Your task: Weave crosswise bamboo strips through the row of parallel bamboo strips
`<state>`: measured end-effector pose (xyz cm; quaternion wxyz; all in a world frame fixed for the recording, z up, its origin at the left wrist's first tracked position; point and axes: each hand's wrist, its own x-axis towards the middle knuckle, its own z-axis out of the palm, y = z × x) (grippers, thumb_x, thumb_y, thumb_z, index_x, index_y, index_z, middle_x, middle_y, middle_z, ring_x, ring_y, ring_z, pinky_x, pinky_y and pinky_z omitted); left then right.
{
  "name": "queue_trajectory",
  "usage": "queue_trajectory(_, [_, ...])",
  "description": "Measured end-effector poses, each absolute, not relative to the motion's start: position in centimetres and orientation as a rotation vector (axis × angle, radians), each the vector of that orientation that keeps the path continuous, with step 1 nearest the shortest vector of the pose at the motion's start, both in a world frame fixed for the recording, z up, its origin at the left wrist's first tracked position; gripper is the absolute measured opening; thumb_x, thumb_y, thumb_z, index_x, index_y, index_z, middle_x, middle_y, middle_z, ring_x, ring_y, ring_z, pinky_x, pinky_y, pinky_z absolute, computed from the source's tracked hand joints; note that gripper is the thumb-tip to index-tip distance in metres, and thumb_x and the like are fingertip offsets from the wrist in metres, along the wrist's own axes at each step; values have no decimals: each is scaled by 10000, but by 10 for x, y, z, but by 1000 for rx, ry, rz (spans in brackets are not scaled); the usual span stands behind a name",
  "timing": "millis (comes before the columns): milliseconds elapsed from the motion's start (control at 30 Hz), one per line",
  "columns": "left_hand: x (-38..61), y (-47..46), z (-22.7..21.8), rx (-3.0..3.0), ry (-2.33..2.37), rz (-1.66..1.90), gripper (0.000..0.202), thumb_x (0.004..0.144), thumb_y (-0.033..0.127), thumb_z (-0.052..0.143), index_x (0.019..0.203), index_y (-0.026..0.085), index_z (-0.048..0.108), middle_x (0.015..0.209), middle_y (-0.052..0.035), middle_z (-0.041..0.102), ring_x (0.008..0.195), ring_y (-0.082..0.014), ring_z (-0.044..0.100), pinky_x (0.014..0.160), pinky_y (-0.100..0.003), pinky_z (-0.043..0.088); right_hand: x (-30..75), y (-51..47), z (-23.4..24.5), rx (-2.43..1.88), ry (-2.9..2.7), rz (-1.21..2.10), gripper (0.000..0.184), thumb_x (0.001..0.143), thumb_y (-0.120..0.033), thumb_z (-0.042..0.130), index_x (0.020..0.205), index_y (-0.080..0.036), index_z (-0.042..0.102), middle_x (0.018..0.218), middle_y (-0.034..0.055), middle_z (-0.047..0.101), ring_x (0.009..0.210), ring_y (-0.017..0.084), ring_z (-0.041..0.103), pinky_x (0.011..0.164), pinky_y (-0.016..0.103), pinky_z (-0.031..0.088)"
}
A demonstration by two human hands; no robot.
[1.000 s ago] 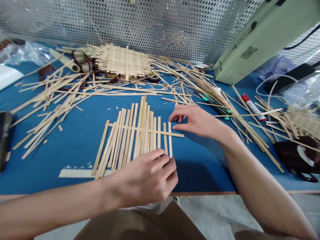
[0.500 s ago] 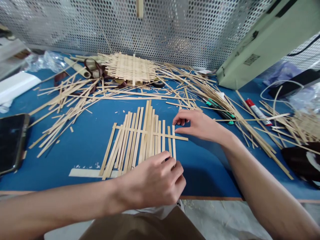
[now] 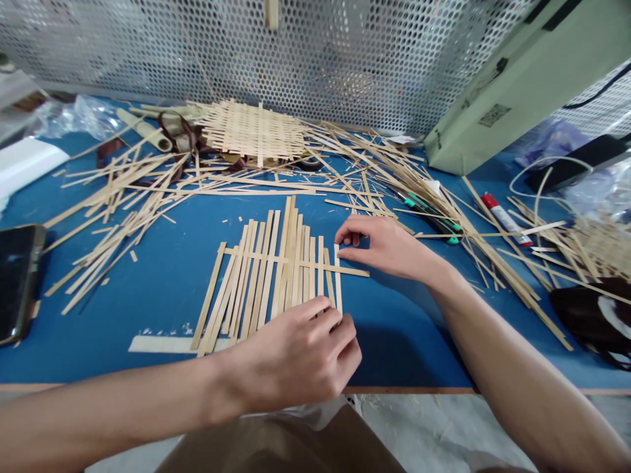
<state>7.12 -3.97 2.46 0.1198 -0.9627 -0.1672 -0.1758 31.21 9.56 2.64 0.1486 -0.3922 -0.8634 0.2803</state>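
Note:
Several pale bamboo strips lie side by side on the blue tabletop, with one thin crosswise strip woven among them. My left hand is closed low over the lower ends at the right, its fingertips partly hidden against the strips. At the far right of the row, the upper end of the outermost bamboo strip is between the thumb and forefinger of my right hand. A white band shows beneath the lower ends at the left.
Loose strips are strewn left, behind and right. A woven bamboo piece lies by the perforated metal screen. A phone is at left; a green-and-black cutter, a red-and-white glue stick and a pale green box are at right.
The whole view has shifted slightly, so things sit a little further left. Both hands keep nearly the same place on the strips; the outermost strip leans a little more.

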Motion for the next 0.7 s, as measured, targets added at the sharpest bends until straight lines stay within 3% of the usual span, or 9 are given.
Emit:
queue_trajectory(300, [71,-36,21,-2885,-539,-569,247,1078,133,585,1105,171,827,1181,-113,856,867,-227,751,857,-391,671,308,93,22,-1095,-2447,802,86,959,-298,774,985,-219,755,963,39,759,852,213,671,831,342,514])
queue_trajectory(467, [67,-32,19,-3038,-644,-579,248,1067,114,611,1245,177,771,1274,-102,828,927,-224,756,902,-406,645,308,94,21,-1102,-2452,818,84,946,-283,777,991,-217,751,959,33,755,853,209,661,832,333,495])
queue_trajectory(567, [66,-32,18,-3077,-670,-555,268,1064,134,622,1300,170,745,1337,-111,808,1012,-242,770,936,-420,626,308,94,21,-1119,-2454,814,121,922,-297,810,983,-219,740,959,28,742,861,210,644,840,333,484])
queue_trajectory(700, [69,-33,17,-3058,-692,-547,259,1100,176,589,1302,175,751,1317,-107,818,992,-245,767,928,-428,618,306,91,23,-1147,-2457,803,187,907,-342,852,980,-226,724,964,26,722,885,219,635,844,338,476])
